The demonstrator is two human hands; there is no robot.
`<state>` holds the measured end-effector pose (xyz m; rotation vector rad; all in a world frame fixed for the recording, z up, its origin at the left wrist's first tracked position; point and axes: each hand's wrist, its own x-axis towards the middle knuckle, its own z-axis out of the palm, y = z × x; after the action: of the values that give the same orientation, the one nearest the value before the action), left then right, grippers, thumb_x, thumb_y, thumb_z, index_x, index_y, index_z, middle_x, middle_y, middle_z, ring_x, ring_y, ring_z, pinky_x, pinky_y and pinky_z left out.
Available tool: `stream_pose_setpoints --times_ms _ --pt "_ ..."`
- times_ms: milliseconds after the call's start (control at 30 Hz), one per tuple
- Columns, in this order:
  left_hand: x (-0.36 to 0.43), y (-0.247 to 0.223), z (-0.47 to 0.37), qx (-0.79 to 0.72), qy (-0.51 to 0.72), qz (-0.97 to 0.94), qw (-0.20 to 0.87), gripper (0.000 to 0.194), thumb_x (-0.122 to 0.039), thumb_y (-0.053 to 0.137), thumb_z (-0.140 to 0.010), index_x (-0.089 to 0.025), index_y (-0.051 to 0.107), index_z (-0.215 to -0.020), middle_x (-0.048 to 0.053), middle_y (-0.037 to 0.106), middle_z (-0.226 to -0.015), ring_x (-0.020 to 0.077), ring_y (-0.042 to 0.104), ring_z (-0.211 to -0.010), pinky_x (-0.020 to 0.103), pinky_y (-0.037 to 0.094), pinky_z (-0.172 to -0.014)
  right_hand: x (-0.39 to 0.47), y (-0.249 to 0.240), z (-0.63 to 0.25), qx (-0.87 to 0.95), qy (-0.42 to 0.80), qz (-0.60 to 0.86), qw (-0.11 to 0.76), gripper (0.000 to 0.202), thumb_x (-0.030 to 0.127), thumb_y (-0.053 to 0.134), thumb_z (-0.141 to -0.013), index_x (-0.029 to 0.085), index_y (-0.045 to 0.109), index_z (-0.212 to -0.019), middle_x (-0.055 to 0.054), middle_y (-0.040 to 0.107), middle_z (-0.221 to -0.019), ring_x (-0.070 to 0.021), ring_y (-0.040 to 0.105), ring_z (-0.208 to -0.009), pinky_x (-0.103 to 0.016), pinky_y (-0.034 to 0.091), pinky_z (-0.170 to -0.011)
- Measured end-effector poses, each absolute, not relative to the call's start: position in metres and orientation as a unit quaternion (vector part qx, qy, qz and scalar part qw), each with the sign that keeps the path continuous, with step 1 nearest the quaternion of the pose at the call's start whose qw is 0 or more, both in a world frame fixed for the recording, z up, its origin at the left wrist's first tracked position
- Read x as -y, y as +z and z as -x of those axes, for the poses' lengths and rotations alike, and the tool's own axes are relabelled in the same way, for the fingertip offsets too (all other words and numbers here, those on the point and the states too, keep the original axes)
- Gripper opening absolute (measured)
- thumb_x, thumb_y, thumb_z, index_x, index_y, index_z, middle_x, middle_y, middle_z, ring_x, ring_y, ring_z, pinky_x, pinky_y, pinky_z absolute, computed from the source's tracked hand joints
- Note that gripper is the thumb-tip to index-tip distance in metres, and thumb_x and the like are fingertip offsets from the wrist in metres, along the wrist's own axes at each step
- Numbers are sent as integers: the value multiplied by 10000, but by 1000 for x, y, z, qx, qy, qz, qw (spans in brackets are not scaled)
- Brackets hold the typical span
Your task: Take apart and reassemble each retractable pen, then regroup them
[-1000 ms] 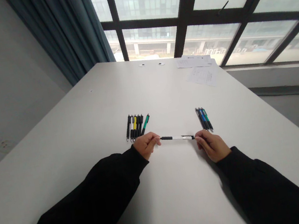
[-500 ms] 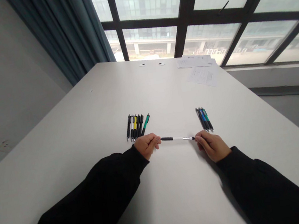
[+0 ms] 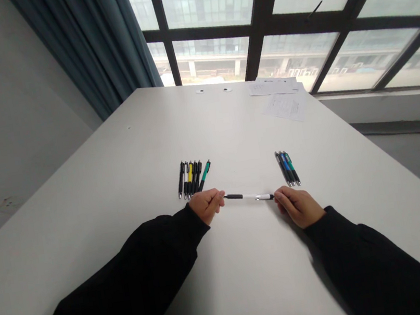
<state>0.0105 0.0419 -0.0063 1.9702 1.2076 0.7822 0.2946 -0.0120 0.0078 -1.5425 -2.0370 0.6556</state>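
A white pen [image 3: 249, 197] with a black grip spans sideways between my two hands. My left hand [image 3: 206, 205] pinches its tip end, and my right hand [image 3: 296, 205] pinches its black clicker end. Just beyond my left hand lies a group of several pens [image 3: 190, 180], mostly black, one with yellow. At that group's right side a green pen [image 3: 205, 174] leans at a slant, its lower end close to my left hand. Past my right hand, a black pen [image 3: 283, 168], a blue pen [image 3: 287, 167] and another green pen [image 3: 292, 167] rest side by side.
All of this is on a large white table [image 3: 146, 151]. Paper sheets [image 3: 278, 97] lie at its far right corner, and two small white discs [image 3: 227, 90] at the far edge. Behind stand a window [image 3: 214, 54] and a blue-grey curtain [image 3: 99, 47].
The white pen has turned about its long axis, so its clip now shows on the near side. Both hands stay in nearly the same place.
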Motion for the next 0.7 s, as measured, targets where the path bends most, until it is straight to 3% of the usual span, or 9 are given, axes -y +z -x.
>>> stream_pose_setpoints --times_ms 700 --pt "-42 -8 -10 -449 283 -782 327 564 -501 305 -933 -189 462 -491 -25 433 -405 100 445 -432 225 336 -475 14 12 -291 735 247 578 253 471 440 303 -988 224 477 -607 14 562 -494 -141 521 -467 -275 399 -546"
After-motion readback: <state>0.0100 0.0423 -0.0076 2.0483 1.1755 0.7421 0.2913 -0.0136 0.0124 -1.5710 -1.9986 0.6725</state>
